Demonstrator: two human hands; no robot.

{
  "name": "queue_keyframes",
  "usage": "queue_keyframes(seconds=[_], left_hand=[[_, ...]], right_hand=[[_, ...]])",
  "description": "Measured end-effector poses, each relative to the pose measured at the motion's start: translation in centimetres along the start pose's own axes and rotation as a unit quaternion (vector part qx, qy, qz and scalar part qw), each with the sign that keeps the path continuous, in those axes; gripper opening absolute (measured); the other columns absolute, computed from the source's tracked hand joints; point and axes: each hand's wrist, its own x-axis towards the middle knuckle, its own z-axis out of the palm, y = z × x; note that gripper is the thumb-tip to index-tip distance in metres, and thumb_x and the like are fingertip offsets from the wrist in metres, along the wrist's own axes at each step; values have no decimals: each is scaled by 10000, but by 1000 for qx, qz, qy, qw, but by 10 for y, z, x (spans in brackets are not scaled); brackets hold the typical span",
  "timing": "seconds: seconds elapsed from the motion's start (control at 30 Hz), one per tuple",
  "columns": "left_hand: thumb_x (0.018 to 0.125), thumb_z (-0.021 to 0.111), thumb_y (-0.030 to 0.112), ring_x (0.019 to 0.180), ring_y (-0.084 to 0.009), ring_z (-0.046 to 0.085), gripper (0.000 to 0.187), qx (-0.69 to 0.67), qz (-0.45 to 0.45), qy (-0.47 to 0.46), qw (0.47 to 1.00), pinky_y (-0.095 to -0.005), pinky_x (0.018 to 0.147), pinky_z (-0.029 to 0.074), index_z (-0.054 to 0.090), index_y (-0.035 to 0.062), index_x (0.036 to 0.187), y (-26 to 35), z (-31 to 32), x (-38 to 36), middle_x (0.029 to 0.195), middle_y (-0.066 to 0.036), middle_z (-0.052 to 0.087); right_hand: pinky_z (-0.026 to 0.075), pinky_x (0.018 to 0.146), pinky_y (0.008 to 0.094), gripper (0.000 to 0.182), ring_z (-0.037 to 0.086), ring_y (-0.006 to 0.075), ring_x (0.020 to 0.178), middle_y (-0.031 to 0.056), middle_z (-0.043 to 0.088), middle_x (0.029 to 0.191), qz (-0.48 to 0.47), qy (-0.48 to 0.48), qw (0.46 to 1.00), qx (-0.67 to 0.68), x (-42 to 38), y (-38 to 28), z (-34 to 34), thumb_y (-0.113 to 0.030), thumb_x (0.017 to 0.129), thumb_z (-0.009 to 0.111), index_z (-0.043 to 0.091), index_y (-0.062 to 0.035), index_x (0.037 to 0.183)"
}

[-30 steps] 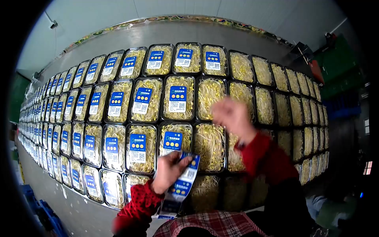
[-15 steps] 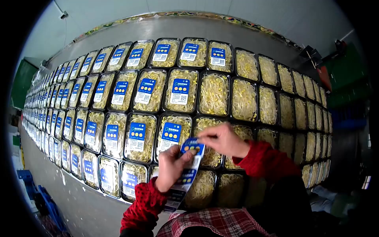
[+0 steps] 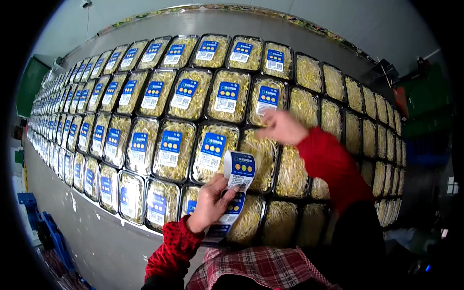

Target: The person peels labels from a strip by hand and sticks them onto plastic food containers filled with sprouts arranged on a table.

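Observation:
My left hand (image 3: 210, 203) is closed on a strip of blue-and-white labels (image 3: 242, 166), its thumb across the front. The strip's top end curls back, and its lower part hangs toward the apron. My right hand (image 3: 285, 128), smeared by motion, is over the packs just below a label (image 3: 268, 98) that lies on a tray of bean sprouts (image 3: 253, 116). Its fingertips overlap the top of an unlabelled sprout tray (image 3: 261, 166) in this view. Left of the strip sits a labelled tray (image 3: 212, 147).
Rows of black sprout trays cover the surface; those on the left carry labels, while several on the right, such as one tray (image 3: 309, 72), show bare sprouts. A grey floor (image 3: 111, 246) and blue crates (image 3: 55, 241) lie at lower left. Green containers (image 3: 423, 96) stand at right.
My right hand has left the strip and moved up and right. A label now lies on the second-row tray that was bare. The strip's top end now curls free above my left hand.

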Motion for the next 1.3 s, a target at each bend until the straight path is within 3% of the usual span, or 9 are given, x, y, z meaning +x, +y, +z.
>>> queue_keyframes(seconds=[0.13, 0.27, 0.33, 0.4, 0.5, 0.67, 0.77, 0.93, 1.3], left_hand=[[843, 750, 65, 1052, -346, 607, 181, 2, -4, -3, 1000, -360, 858, 497, 697, -14, 997, 1, 7, -16, 1194, -198, 585], [832, 764, 92, 962, -336, 622, 181, 151, 141, 38, 978, -356, 796, 503, 698, -23, 955, 17, 6, -24, 1145, -198, 623], [837, 771, 93, 734, -229, 617, 154, -7, -127, -59, 990, -333, 640, 484, 704, -21, 917, 20, 11, -47, 903, -154, 671], [869, 778, 127, 527, -77, 449, 196, -124, -170, 45, 977, -292, 466, 389, 679, -39, 833, 6, 33, -83, 591, -60, 574], [898, 758, 149, 544, -43, 524, 230, -148, -256, 58, 954, -246, 469, 424, 678, -50, 817, 8, 33, -119, 617, -36, 631], [929, 714, 126, 568, -44, 545, 194, -126, -182, 56, 974, -255, 483, 448, 648, -56, 919, 11, 43, -139, 686, -47, 634], [905, 699, 60, 703, -238, 597, 145, -33, -95, 50, 994, -338, 618, 474, 659, -24, 1016, 13, 41, -147, 825, -133, 603], [862, 733, 77, 981, -355, 618, 198, -40, -85, 63, 994, -379, 835, 499, 674, -20, 1024, 18, 52, -169, 1105, -200, 617], [754, 772, -11, 1231, -341, 540, 286, 69, 7, 61, 996, -409, 1006, 462, 702, 10, 1031, 27, 63, -233, 1426, -207, 451]], right_hand=[[495, 643, 293, 236, 610, 110, 681, 68, 699, 773, -164, -46, 961, 216, -65, -7, 78, -168, 823, 789, 711, -15, 985], [485, 559, 313, 173, 646, 196, 589, 92, 687, 724, -255, 25, 960, 115, -114, -19, 100, -148, 819, 776, 714, -52, 949], [488, 554, 312, 162, 655, 216, 591, 98, 685, 722, -296, 75, 947, 103, -122, -14, 110, -158, 808, 781, 729, -75, 937], [497, 563, 312, 134, 672, 197, 607, 85, 700, 735, -279, 50, 956, 78, -120, -19, 97, -166, 821, 763, 735, -72, 912], [523, 635, 338, 168, 693, 206, 704, 133, 711, 784, -170, 103, 979, 46, -81, -35, 28, -192, 828, 740, 719, -35, 882], [494, 778, 473, 616, 673, 355, 964, 154, 695, 1063, -98, 94, 962, -236, -34, 17, 71, -405, 679, 848, 628, -104, 1169], [472, 830, 483, 810, 645, 329, 982, 156, 602, 1221, -138, 137, 943, -270, -63, 5, 74, -444, 667, 857, 538, -147, 1350], [538, 657, 298, 379, 661, 146, 751, 84, 710, 937, -142, -211, 965, 64, -147, -8, 133, -221, 788, 820, 679, -25, 1079], [534, 722, 370, 338, 702, 283, 794, 143, 698, 861, -205, -111, 969, 80, -247, -25, 186, -207, 763, 808, 646, -33, 1002]])
